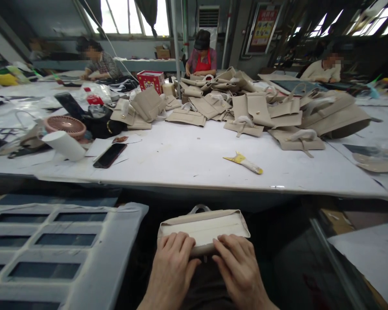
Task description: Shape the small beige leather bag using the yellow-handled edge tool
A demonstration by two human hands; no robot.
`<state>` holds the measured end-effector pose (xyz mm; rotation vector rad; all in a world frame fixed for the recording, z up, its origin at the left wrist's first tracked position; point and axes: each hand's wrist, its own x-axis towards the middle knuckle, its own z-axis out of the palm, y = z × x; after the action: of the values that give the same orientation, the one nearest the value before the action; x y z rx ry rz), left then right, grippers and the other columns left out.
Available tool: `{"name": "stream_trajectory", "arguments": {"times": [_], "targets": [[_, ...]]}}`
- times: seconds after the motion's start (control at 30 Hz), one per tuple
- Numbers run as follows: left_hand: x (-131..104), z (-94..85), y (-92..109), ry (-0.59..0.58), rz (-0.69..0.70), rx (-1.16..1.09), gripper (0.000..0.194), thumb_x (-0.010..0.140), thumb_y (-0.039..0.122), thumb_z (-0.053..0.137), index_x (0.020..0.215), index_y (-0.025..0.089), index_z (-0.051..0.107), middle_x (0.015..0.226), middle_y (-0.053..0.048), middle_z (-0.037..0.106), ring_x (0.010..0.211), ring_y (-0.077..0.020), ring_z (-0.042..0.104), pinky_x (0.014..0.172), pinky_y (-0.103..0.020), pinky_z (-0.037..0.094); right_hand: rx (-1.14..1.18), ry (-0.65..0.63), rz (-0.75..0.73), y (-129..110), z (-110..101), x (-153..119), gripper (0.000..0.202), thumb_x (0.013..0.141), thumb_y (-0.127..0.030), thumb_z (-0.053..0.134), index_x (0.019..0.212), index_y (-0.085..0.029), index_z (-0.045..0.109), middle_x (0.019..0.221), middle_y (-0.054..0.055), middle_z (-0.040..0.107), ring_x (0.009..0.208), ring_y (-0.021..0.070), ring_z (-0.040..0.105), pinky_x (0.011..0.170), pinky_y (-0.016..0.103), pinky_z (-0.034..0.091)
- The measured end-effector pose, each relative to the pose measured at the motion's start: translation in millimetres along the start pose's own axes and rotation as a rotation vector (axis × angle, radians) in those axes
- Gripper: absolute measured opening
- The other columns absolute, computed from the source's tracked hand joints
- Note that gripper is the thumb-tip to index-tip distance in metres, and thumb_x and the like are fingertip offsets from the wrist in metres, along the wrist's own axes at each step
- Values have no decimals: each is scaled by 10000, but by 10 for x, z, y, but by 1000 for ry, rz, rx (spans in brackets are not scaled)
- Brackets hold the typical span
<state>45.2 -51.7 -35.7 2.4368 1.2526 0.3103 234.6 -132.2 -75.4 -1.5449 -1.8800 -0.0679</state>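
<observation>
Low in the head view, in front of the table edge, I hold a beige handbag (213, 228) with its pale, flat inner face turned up toward me. A wrapped handle loop shows at its far side. My left hand (174, 258) grips the near edge at the left, fingers over the rim and thumb below. On the same edge, further right, my right hand (237, 262) is closed the same way. Bent fingers hide parts of the near rim.
Many beige bag pieces (213, 105) are heaped across the white table (168, 159). A yellow-and-white tube (245, 163), a phone (110, 155), a white roll (64, 145) and a pink fan (65, 125) lie there. A white slotted rack (116, 245) stands at left. Several people work beyond.
</observation>
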Motion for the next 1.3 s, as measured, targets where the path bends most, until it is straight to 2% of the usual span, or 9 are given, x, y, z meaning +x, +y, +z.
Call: {"name": "stream_trajectory", "arguments": {"times": [0.13,0.27,0.43,0.6,0.77,0.93,1.07,1.2,1.3], "targets": [[35,102,28,-5,-12,-14,116,841,96,568,864,206,596,922,-46,625,893,-261,536,837,-427,389,47,-54,22,-76,116,114,248,926,-66,502,1143,-162,573,1026,104,604,966,263,528,838,426,416],[78,163,-14,13,20,-21,155,877,87,490,837,204,584,869,-50,603,843,-257,513,789,-419,370,83,-76,74,-81,181,155,169,922,-50,484,1009,-170,565,955,84,577,893,249,497,784,414,381],[108,200,-41,57,45,-14,201,886,79,438,795,199,570,810,-52,575,787,-247,486,741,-401,337,153,-79,108,-76,189,231,173,911,-15,450,898,-168,530,883,60,538,835,219,460,756,390,341],[105,248,-64,116,100,23,198,901,85,439,785,199,551,790,-47,550,764,-243,457,716,-388,312,135,-145,170,-86,201,323,167,902,-43,434,816,-178,482,837,48,505,810,222,420,740,393,313],[83,334,-108,286,172,17,208,914,89,460,748,197,522,726,-28,510,708,-224,428,692,-372,301,104,-183,151,-87,199,355,177,890,-25,425,795,-167,470,812,53,480,801,224,399,743,397,308],[58,365,-125,334,207,-13,213,919,81,470,744,188,526,720,-27,512,702,-211,421,686,-363,295,72,-187,76,-80,213,358,196,874,5,412,781,-161,463,785,48,455,772,213,383,739,394,304],[34,383,-144,359,238,-44,199,918,70,486,760,178,538,736,-31,530,717,-200,428,698,-358,304,92,-202,70,-54,213,360,202,874,11,403,783,-159,464,788,50,447,773,215,381,733,390,301],[18,419,-172,411,277,-85,203,923,52,474,778,169,554,743,-32,549,724,-188,434,710,-350,309,210,-228,74,-83,176,379,167,897,-13,439,846,-154,511,857,56,485,823,218,415,757,386,296],[23,434,-186,445,294,-89,210,934,60,469,780,166,564,739,-33,560,721,-183,436,711,-345,312,278,-197,24,-135,176,401,183,921,-17,423,920,-141,558,928,68,515,871,215,439,785,379,296]]}}
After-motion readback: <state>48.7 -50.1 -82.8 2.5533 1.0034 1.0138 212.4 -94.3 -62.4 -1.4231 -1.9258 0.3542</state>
